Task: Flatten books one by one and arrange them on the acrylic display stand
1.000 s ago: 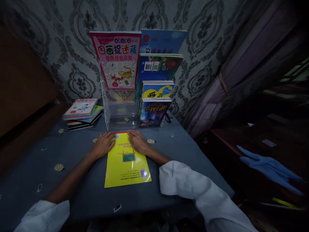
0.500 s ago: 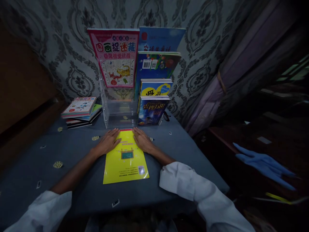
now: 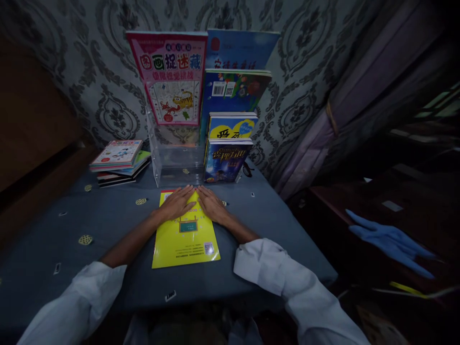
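Note:
A yellow book point(image 3: 185, 244) with a small green chalkboard picture lies flat on the table in front of me. My left hand point(image 3: 178, 203) rests flat across its upper part, fingers stretched out. Beside it my right hand point(image 3: 212, 206) lies flat over the upper right corner, its fingertips close to those of my left hand. Just beyond my fingertips stands a clear acrylic rack point(image 3: 172, 177). It holds a pink picture book point(image 3: 176, 79) on the left and, on the right, several books in tiers, with a dark blue book point(image 3: 228, 163) lowest in front.
A stack of books point(image 3: 118, 158) lies left of the rack on the grey-blue tablecloth point(image 3: 118, 287). Dark glasses point(image 3: 247, 169) sit at the rack's right side. Further right, a blue glove point(image 3: 388, 239) lies on a dark surface beside a tied curtain point(image 3: 319, 129). Patterned wallpaper is behind.
My left hand has slid right across the top of the yellow book, coming close to my right hand. The right hand stays almost in place. The view has shifted slightly.

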A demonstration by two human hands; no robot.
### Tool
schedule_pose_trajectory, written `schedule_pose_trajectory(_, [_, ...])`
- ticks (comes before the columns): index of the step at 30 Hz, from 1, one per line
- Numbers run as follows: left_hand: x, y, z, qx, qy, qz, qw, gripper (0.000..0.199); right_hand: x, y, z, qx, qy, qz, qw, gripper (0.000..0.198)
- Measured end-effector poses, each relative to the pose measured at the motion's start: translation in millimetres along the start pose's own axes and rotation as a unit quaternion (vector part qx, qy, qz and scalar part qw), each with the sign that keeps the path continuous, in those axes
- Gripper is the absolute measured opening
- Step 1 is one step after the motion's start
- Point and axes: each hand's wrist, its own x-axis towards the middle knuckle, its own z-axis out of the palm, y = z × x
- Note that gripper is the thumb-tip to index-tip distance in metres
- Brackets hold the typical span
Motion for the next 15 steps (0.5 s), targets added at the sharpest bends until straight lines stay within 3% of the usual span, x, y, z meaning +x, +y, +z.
schedule_pose_trajectory(6, [-20, 19, 1, -0.003, -0.014, 0.054, 0.998, 0.068, 2, 3, -5, 0.029, -0.008, 0.01, 0.999, 0.049])
schedule_pose_trajectory(15, [-84, 78, 0, -0.035, -0.047, 0.186, 0.981, 0.073, 0, -3, -10, 0.018, -0.019, 0.016, 1.0, 0.049])
